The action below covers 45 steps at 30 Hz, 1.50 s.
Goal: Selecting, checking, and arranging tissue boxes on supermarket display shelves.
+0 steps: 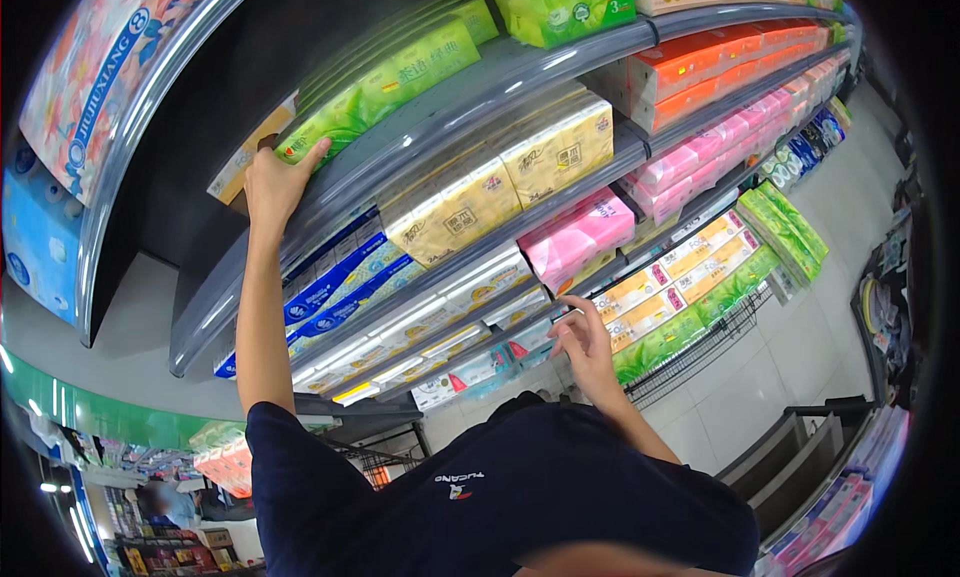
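On an upper shelf, my left hand grips the left end of a green tissue pack. My thumb lies on its front face, and the fingers are partly hidden behind the end. More green packs of the same kind stand in a row behind it. An orange-and-white tissue pack is beside my left fingers. Lower down, my right hand hangs in the air with loosely bent fingers and nothing visible in it. It is nearest to a wire cart stacked with orange-and-white tissue packs and green packs.
Shelf edges curve across the view. Below are beige tissue packs, blue packs and a pink pack. Orange packs sit farther right. Tiled floor lies beside the cart. A person is far off at lower left.
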Motion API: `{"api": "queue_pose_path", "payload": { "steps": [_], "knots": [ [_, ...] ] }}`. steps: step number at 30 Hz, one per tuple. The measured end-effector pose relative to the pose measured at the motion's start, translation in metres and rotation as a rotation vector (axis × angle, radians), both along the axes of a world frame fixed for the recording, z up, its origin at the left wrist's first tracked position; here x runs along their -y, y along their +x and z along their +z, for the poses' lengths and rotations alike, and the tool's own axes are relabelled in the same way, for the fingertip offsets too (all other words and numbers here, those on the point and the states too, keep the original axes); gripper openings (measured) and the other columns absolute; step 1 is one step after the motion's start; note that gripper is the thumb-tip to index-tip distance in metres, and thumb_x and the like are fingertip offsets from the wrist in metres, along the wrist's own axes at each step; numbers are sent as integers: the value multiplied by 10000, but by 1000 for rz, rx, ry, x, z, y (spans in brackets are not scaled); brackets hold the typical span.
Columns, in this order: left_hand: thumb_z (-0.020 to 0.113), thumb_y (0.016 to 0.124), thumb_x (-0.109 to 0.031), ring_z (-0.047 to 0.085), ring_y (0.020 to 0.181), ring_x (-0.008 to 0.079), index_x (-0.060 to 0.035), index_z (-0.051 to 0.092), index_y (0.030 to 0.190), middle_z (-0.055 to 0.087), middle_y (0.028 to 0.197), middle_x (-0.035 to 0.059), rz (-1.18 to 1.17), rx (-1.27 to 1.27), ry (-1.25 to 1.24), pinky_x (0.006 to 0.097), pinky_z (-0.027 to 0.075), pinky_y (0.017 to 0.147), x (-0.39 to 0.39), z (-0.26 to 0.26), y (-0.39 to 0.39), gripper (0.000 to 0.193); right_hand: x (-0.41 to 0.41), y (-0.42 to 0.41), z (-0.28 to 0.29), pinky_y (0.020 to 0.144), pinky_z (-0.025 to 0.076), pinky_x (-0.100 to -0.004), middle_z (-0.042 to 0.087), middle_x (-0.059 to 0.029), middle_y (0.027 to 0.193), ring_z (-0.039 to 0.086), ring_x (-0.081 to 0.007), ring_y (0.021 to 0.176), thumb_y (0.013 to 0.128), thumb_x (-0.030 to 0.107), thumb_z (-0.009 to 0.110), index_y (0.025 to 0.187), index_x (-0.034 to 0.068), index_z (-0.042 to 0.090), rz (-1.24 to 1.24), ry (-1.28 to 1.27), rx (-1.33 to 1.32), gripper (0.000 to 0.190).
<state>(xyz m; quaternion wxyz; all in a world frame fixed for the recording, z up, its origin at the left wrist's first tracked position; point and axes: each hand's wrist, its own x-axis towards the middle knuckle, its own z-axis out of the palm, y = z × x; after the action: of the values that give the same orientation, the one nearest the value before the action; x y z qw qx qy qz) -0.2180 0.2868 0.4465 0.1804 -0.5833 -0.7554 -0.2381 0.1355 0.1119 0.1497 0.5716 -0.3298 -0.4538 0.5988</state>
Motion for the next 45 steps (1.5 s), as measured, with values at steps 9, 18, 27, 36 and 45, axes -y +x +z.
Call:
{"api": "queue_pose_path", "payload": {
  "steps": [9, 18, 27, 36, 45],
  "knots": [
    [791, 767, -702, 752, 886, 445, 152, 712, 909, 731, 911, 347, -54, -48, -20, 500, 583, 827, -18, 8, 44, 869, -2, -6, -1, 744, 528, -284, 644, -93, 976, 643, -146, 797, 1052, 93, 560, 1428, 12, 489, 17, 0, 60, 391],
    [821, 749, -680, 757, 822, 447, 185, 722, 947, 729, 850, 344, -58, -33, 9, 485, 599, 802, -20, 7, 50, 893, -3, -1, 3, 746, 545, -287, 652, -89, 945, 656, -142, 820, 1041, 73, 565, 1374, -2, 542, -7, -9, 59, 342],
    [836, 746, -663, 764, 833, 433, 160, 741, 975, 735, 855, 335, -100, 1, 40, 479, 603, 798, -22, 6, 47, 859, -4, -5, -3, 755, 549, -289, 667, -98, 944, 651, -131, 817, 1047, 89, 562, 1305, -15, 598, 1, -12, 96, 280],
    [817, 754, -693, 739, 957, 476, 131, 698, 1072, 733, 991, 347, -82, -40, 75, 511, 579, 881, -18, -2, 51, 891, 10, 10, -3, 752, 564, -280, 667, -76, 947, 665, -130, 855, 1047, 79, 568, 1267, -34, 618, -25, -52, 98, 253],
    [786, 892, -90, 631, 1243, 377, 18, 563, 1313, 629, 1369, 227, -600, -401, 753, 476, 481, 1054, 79, -101, 81, 488, 10, 75, -80, 641, 496, -254, 627, -28, 819, 577, -82, 674, 1079, 130, 548, 1104, -10, 649, -455, -223, 193, 174]
  ]
}}
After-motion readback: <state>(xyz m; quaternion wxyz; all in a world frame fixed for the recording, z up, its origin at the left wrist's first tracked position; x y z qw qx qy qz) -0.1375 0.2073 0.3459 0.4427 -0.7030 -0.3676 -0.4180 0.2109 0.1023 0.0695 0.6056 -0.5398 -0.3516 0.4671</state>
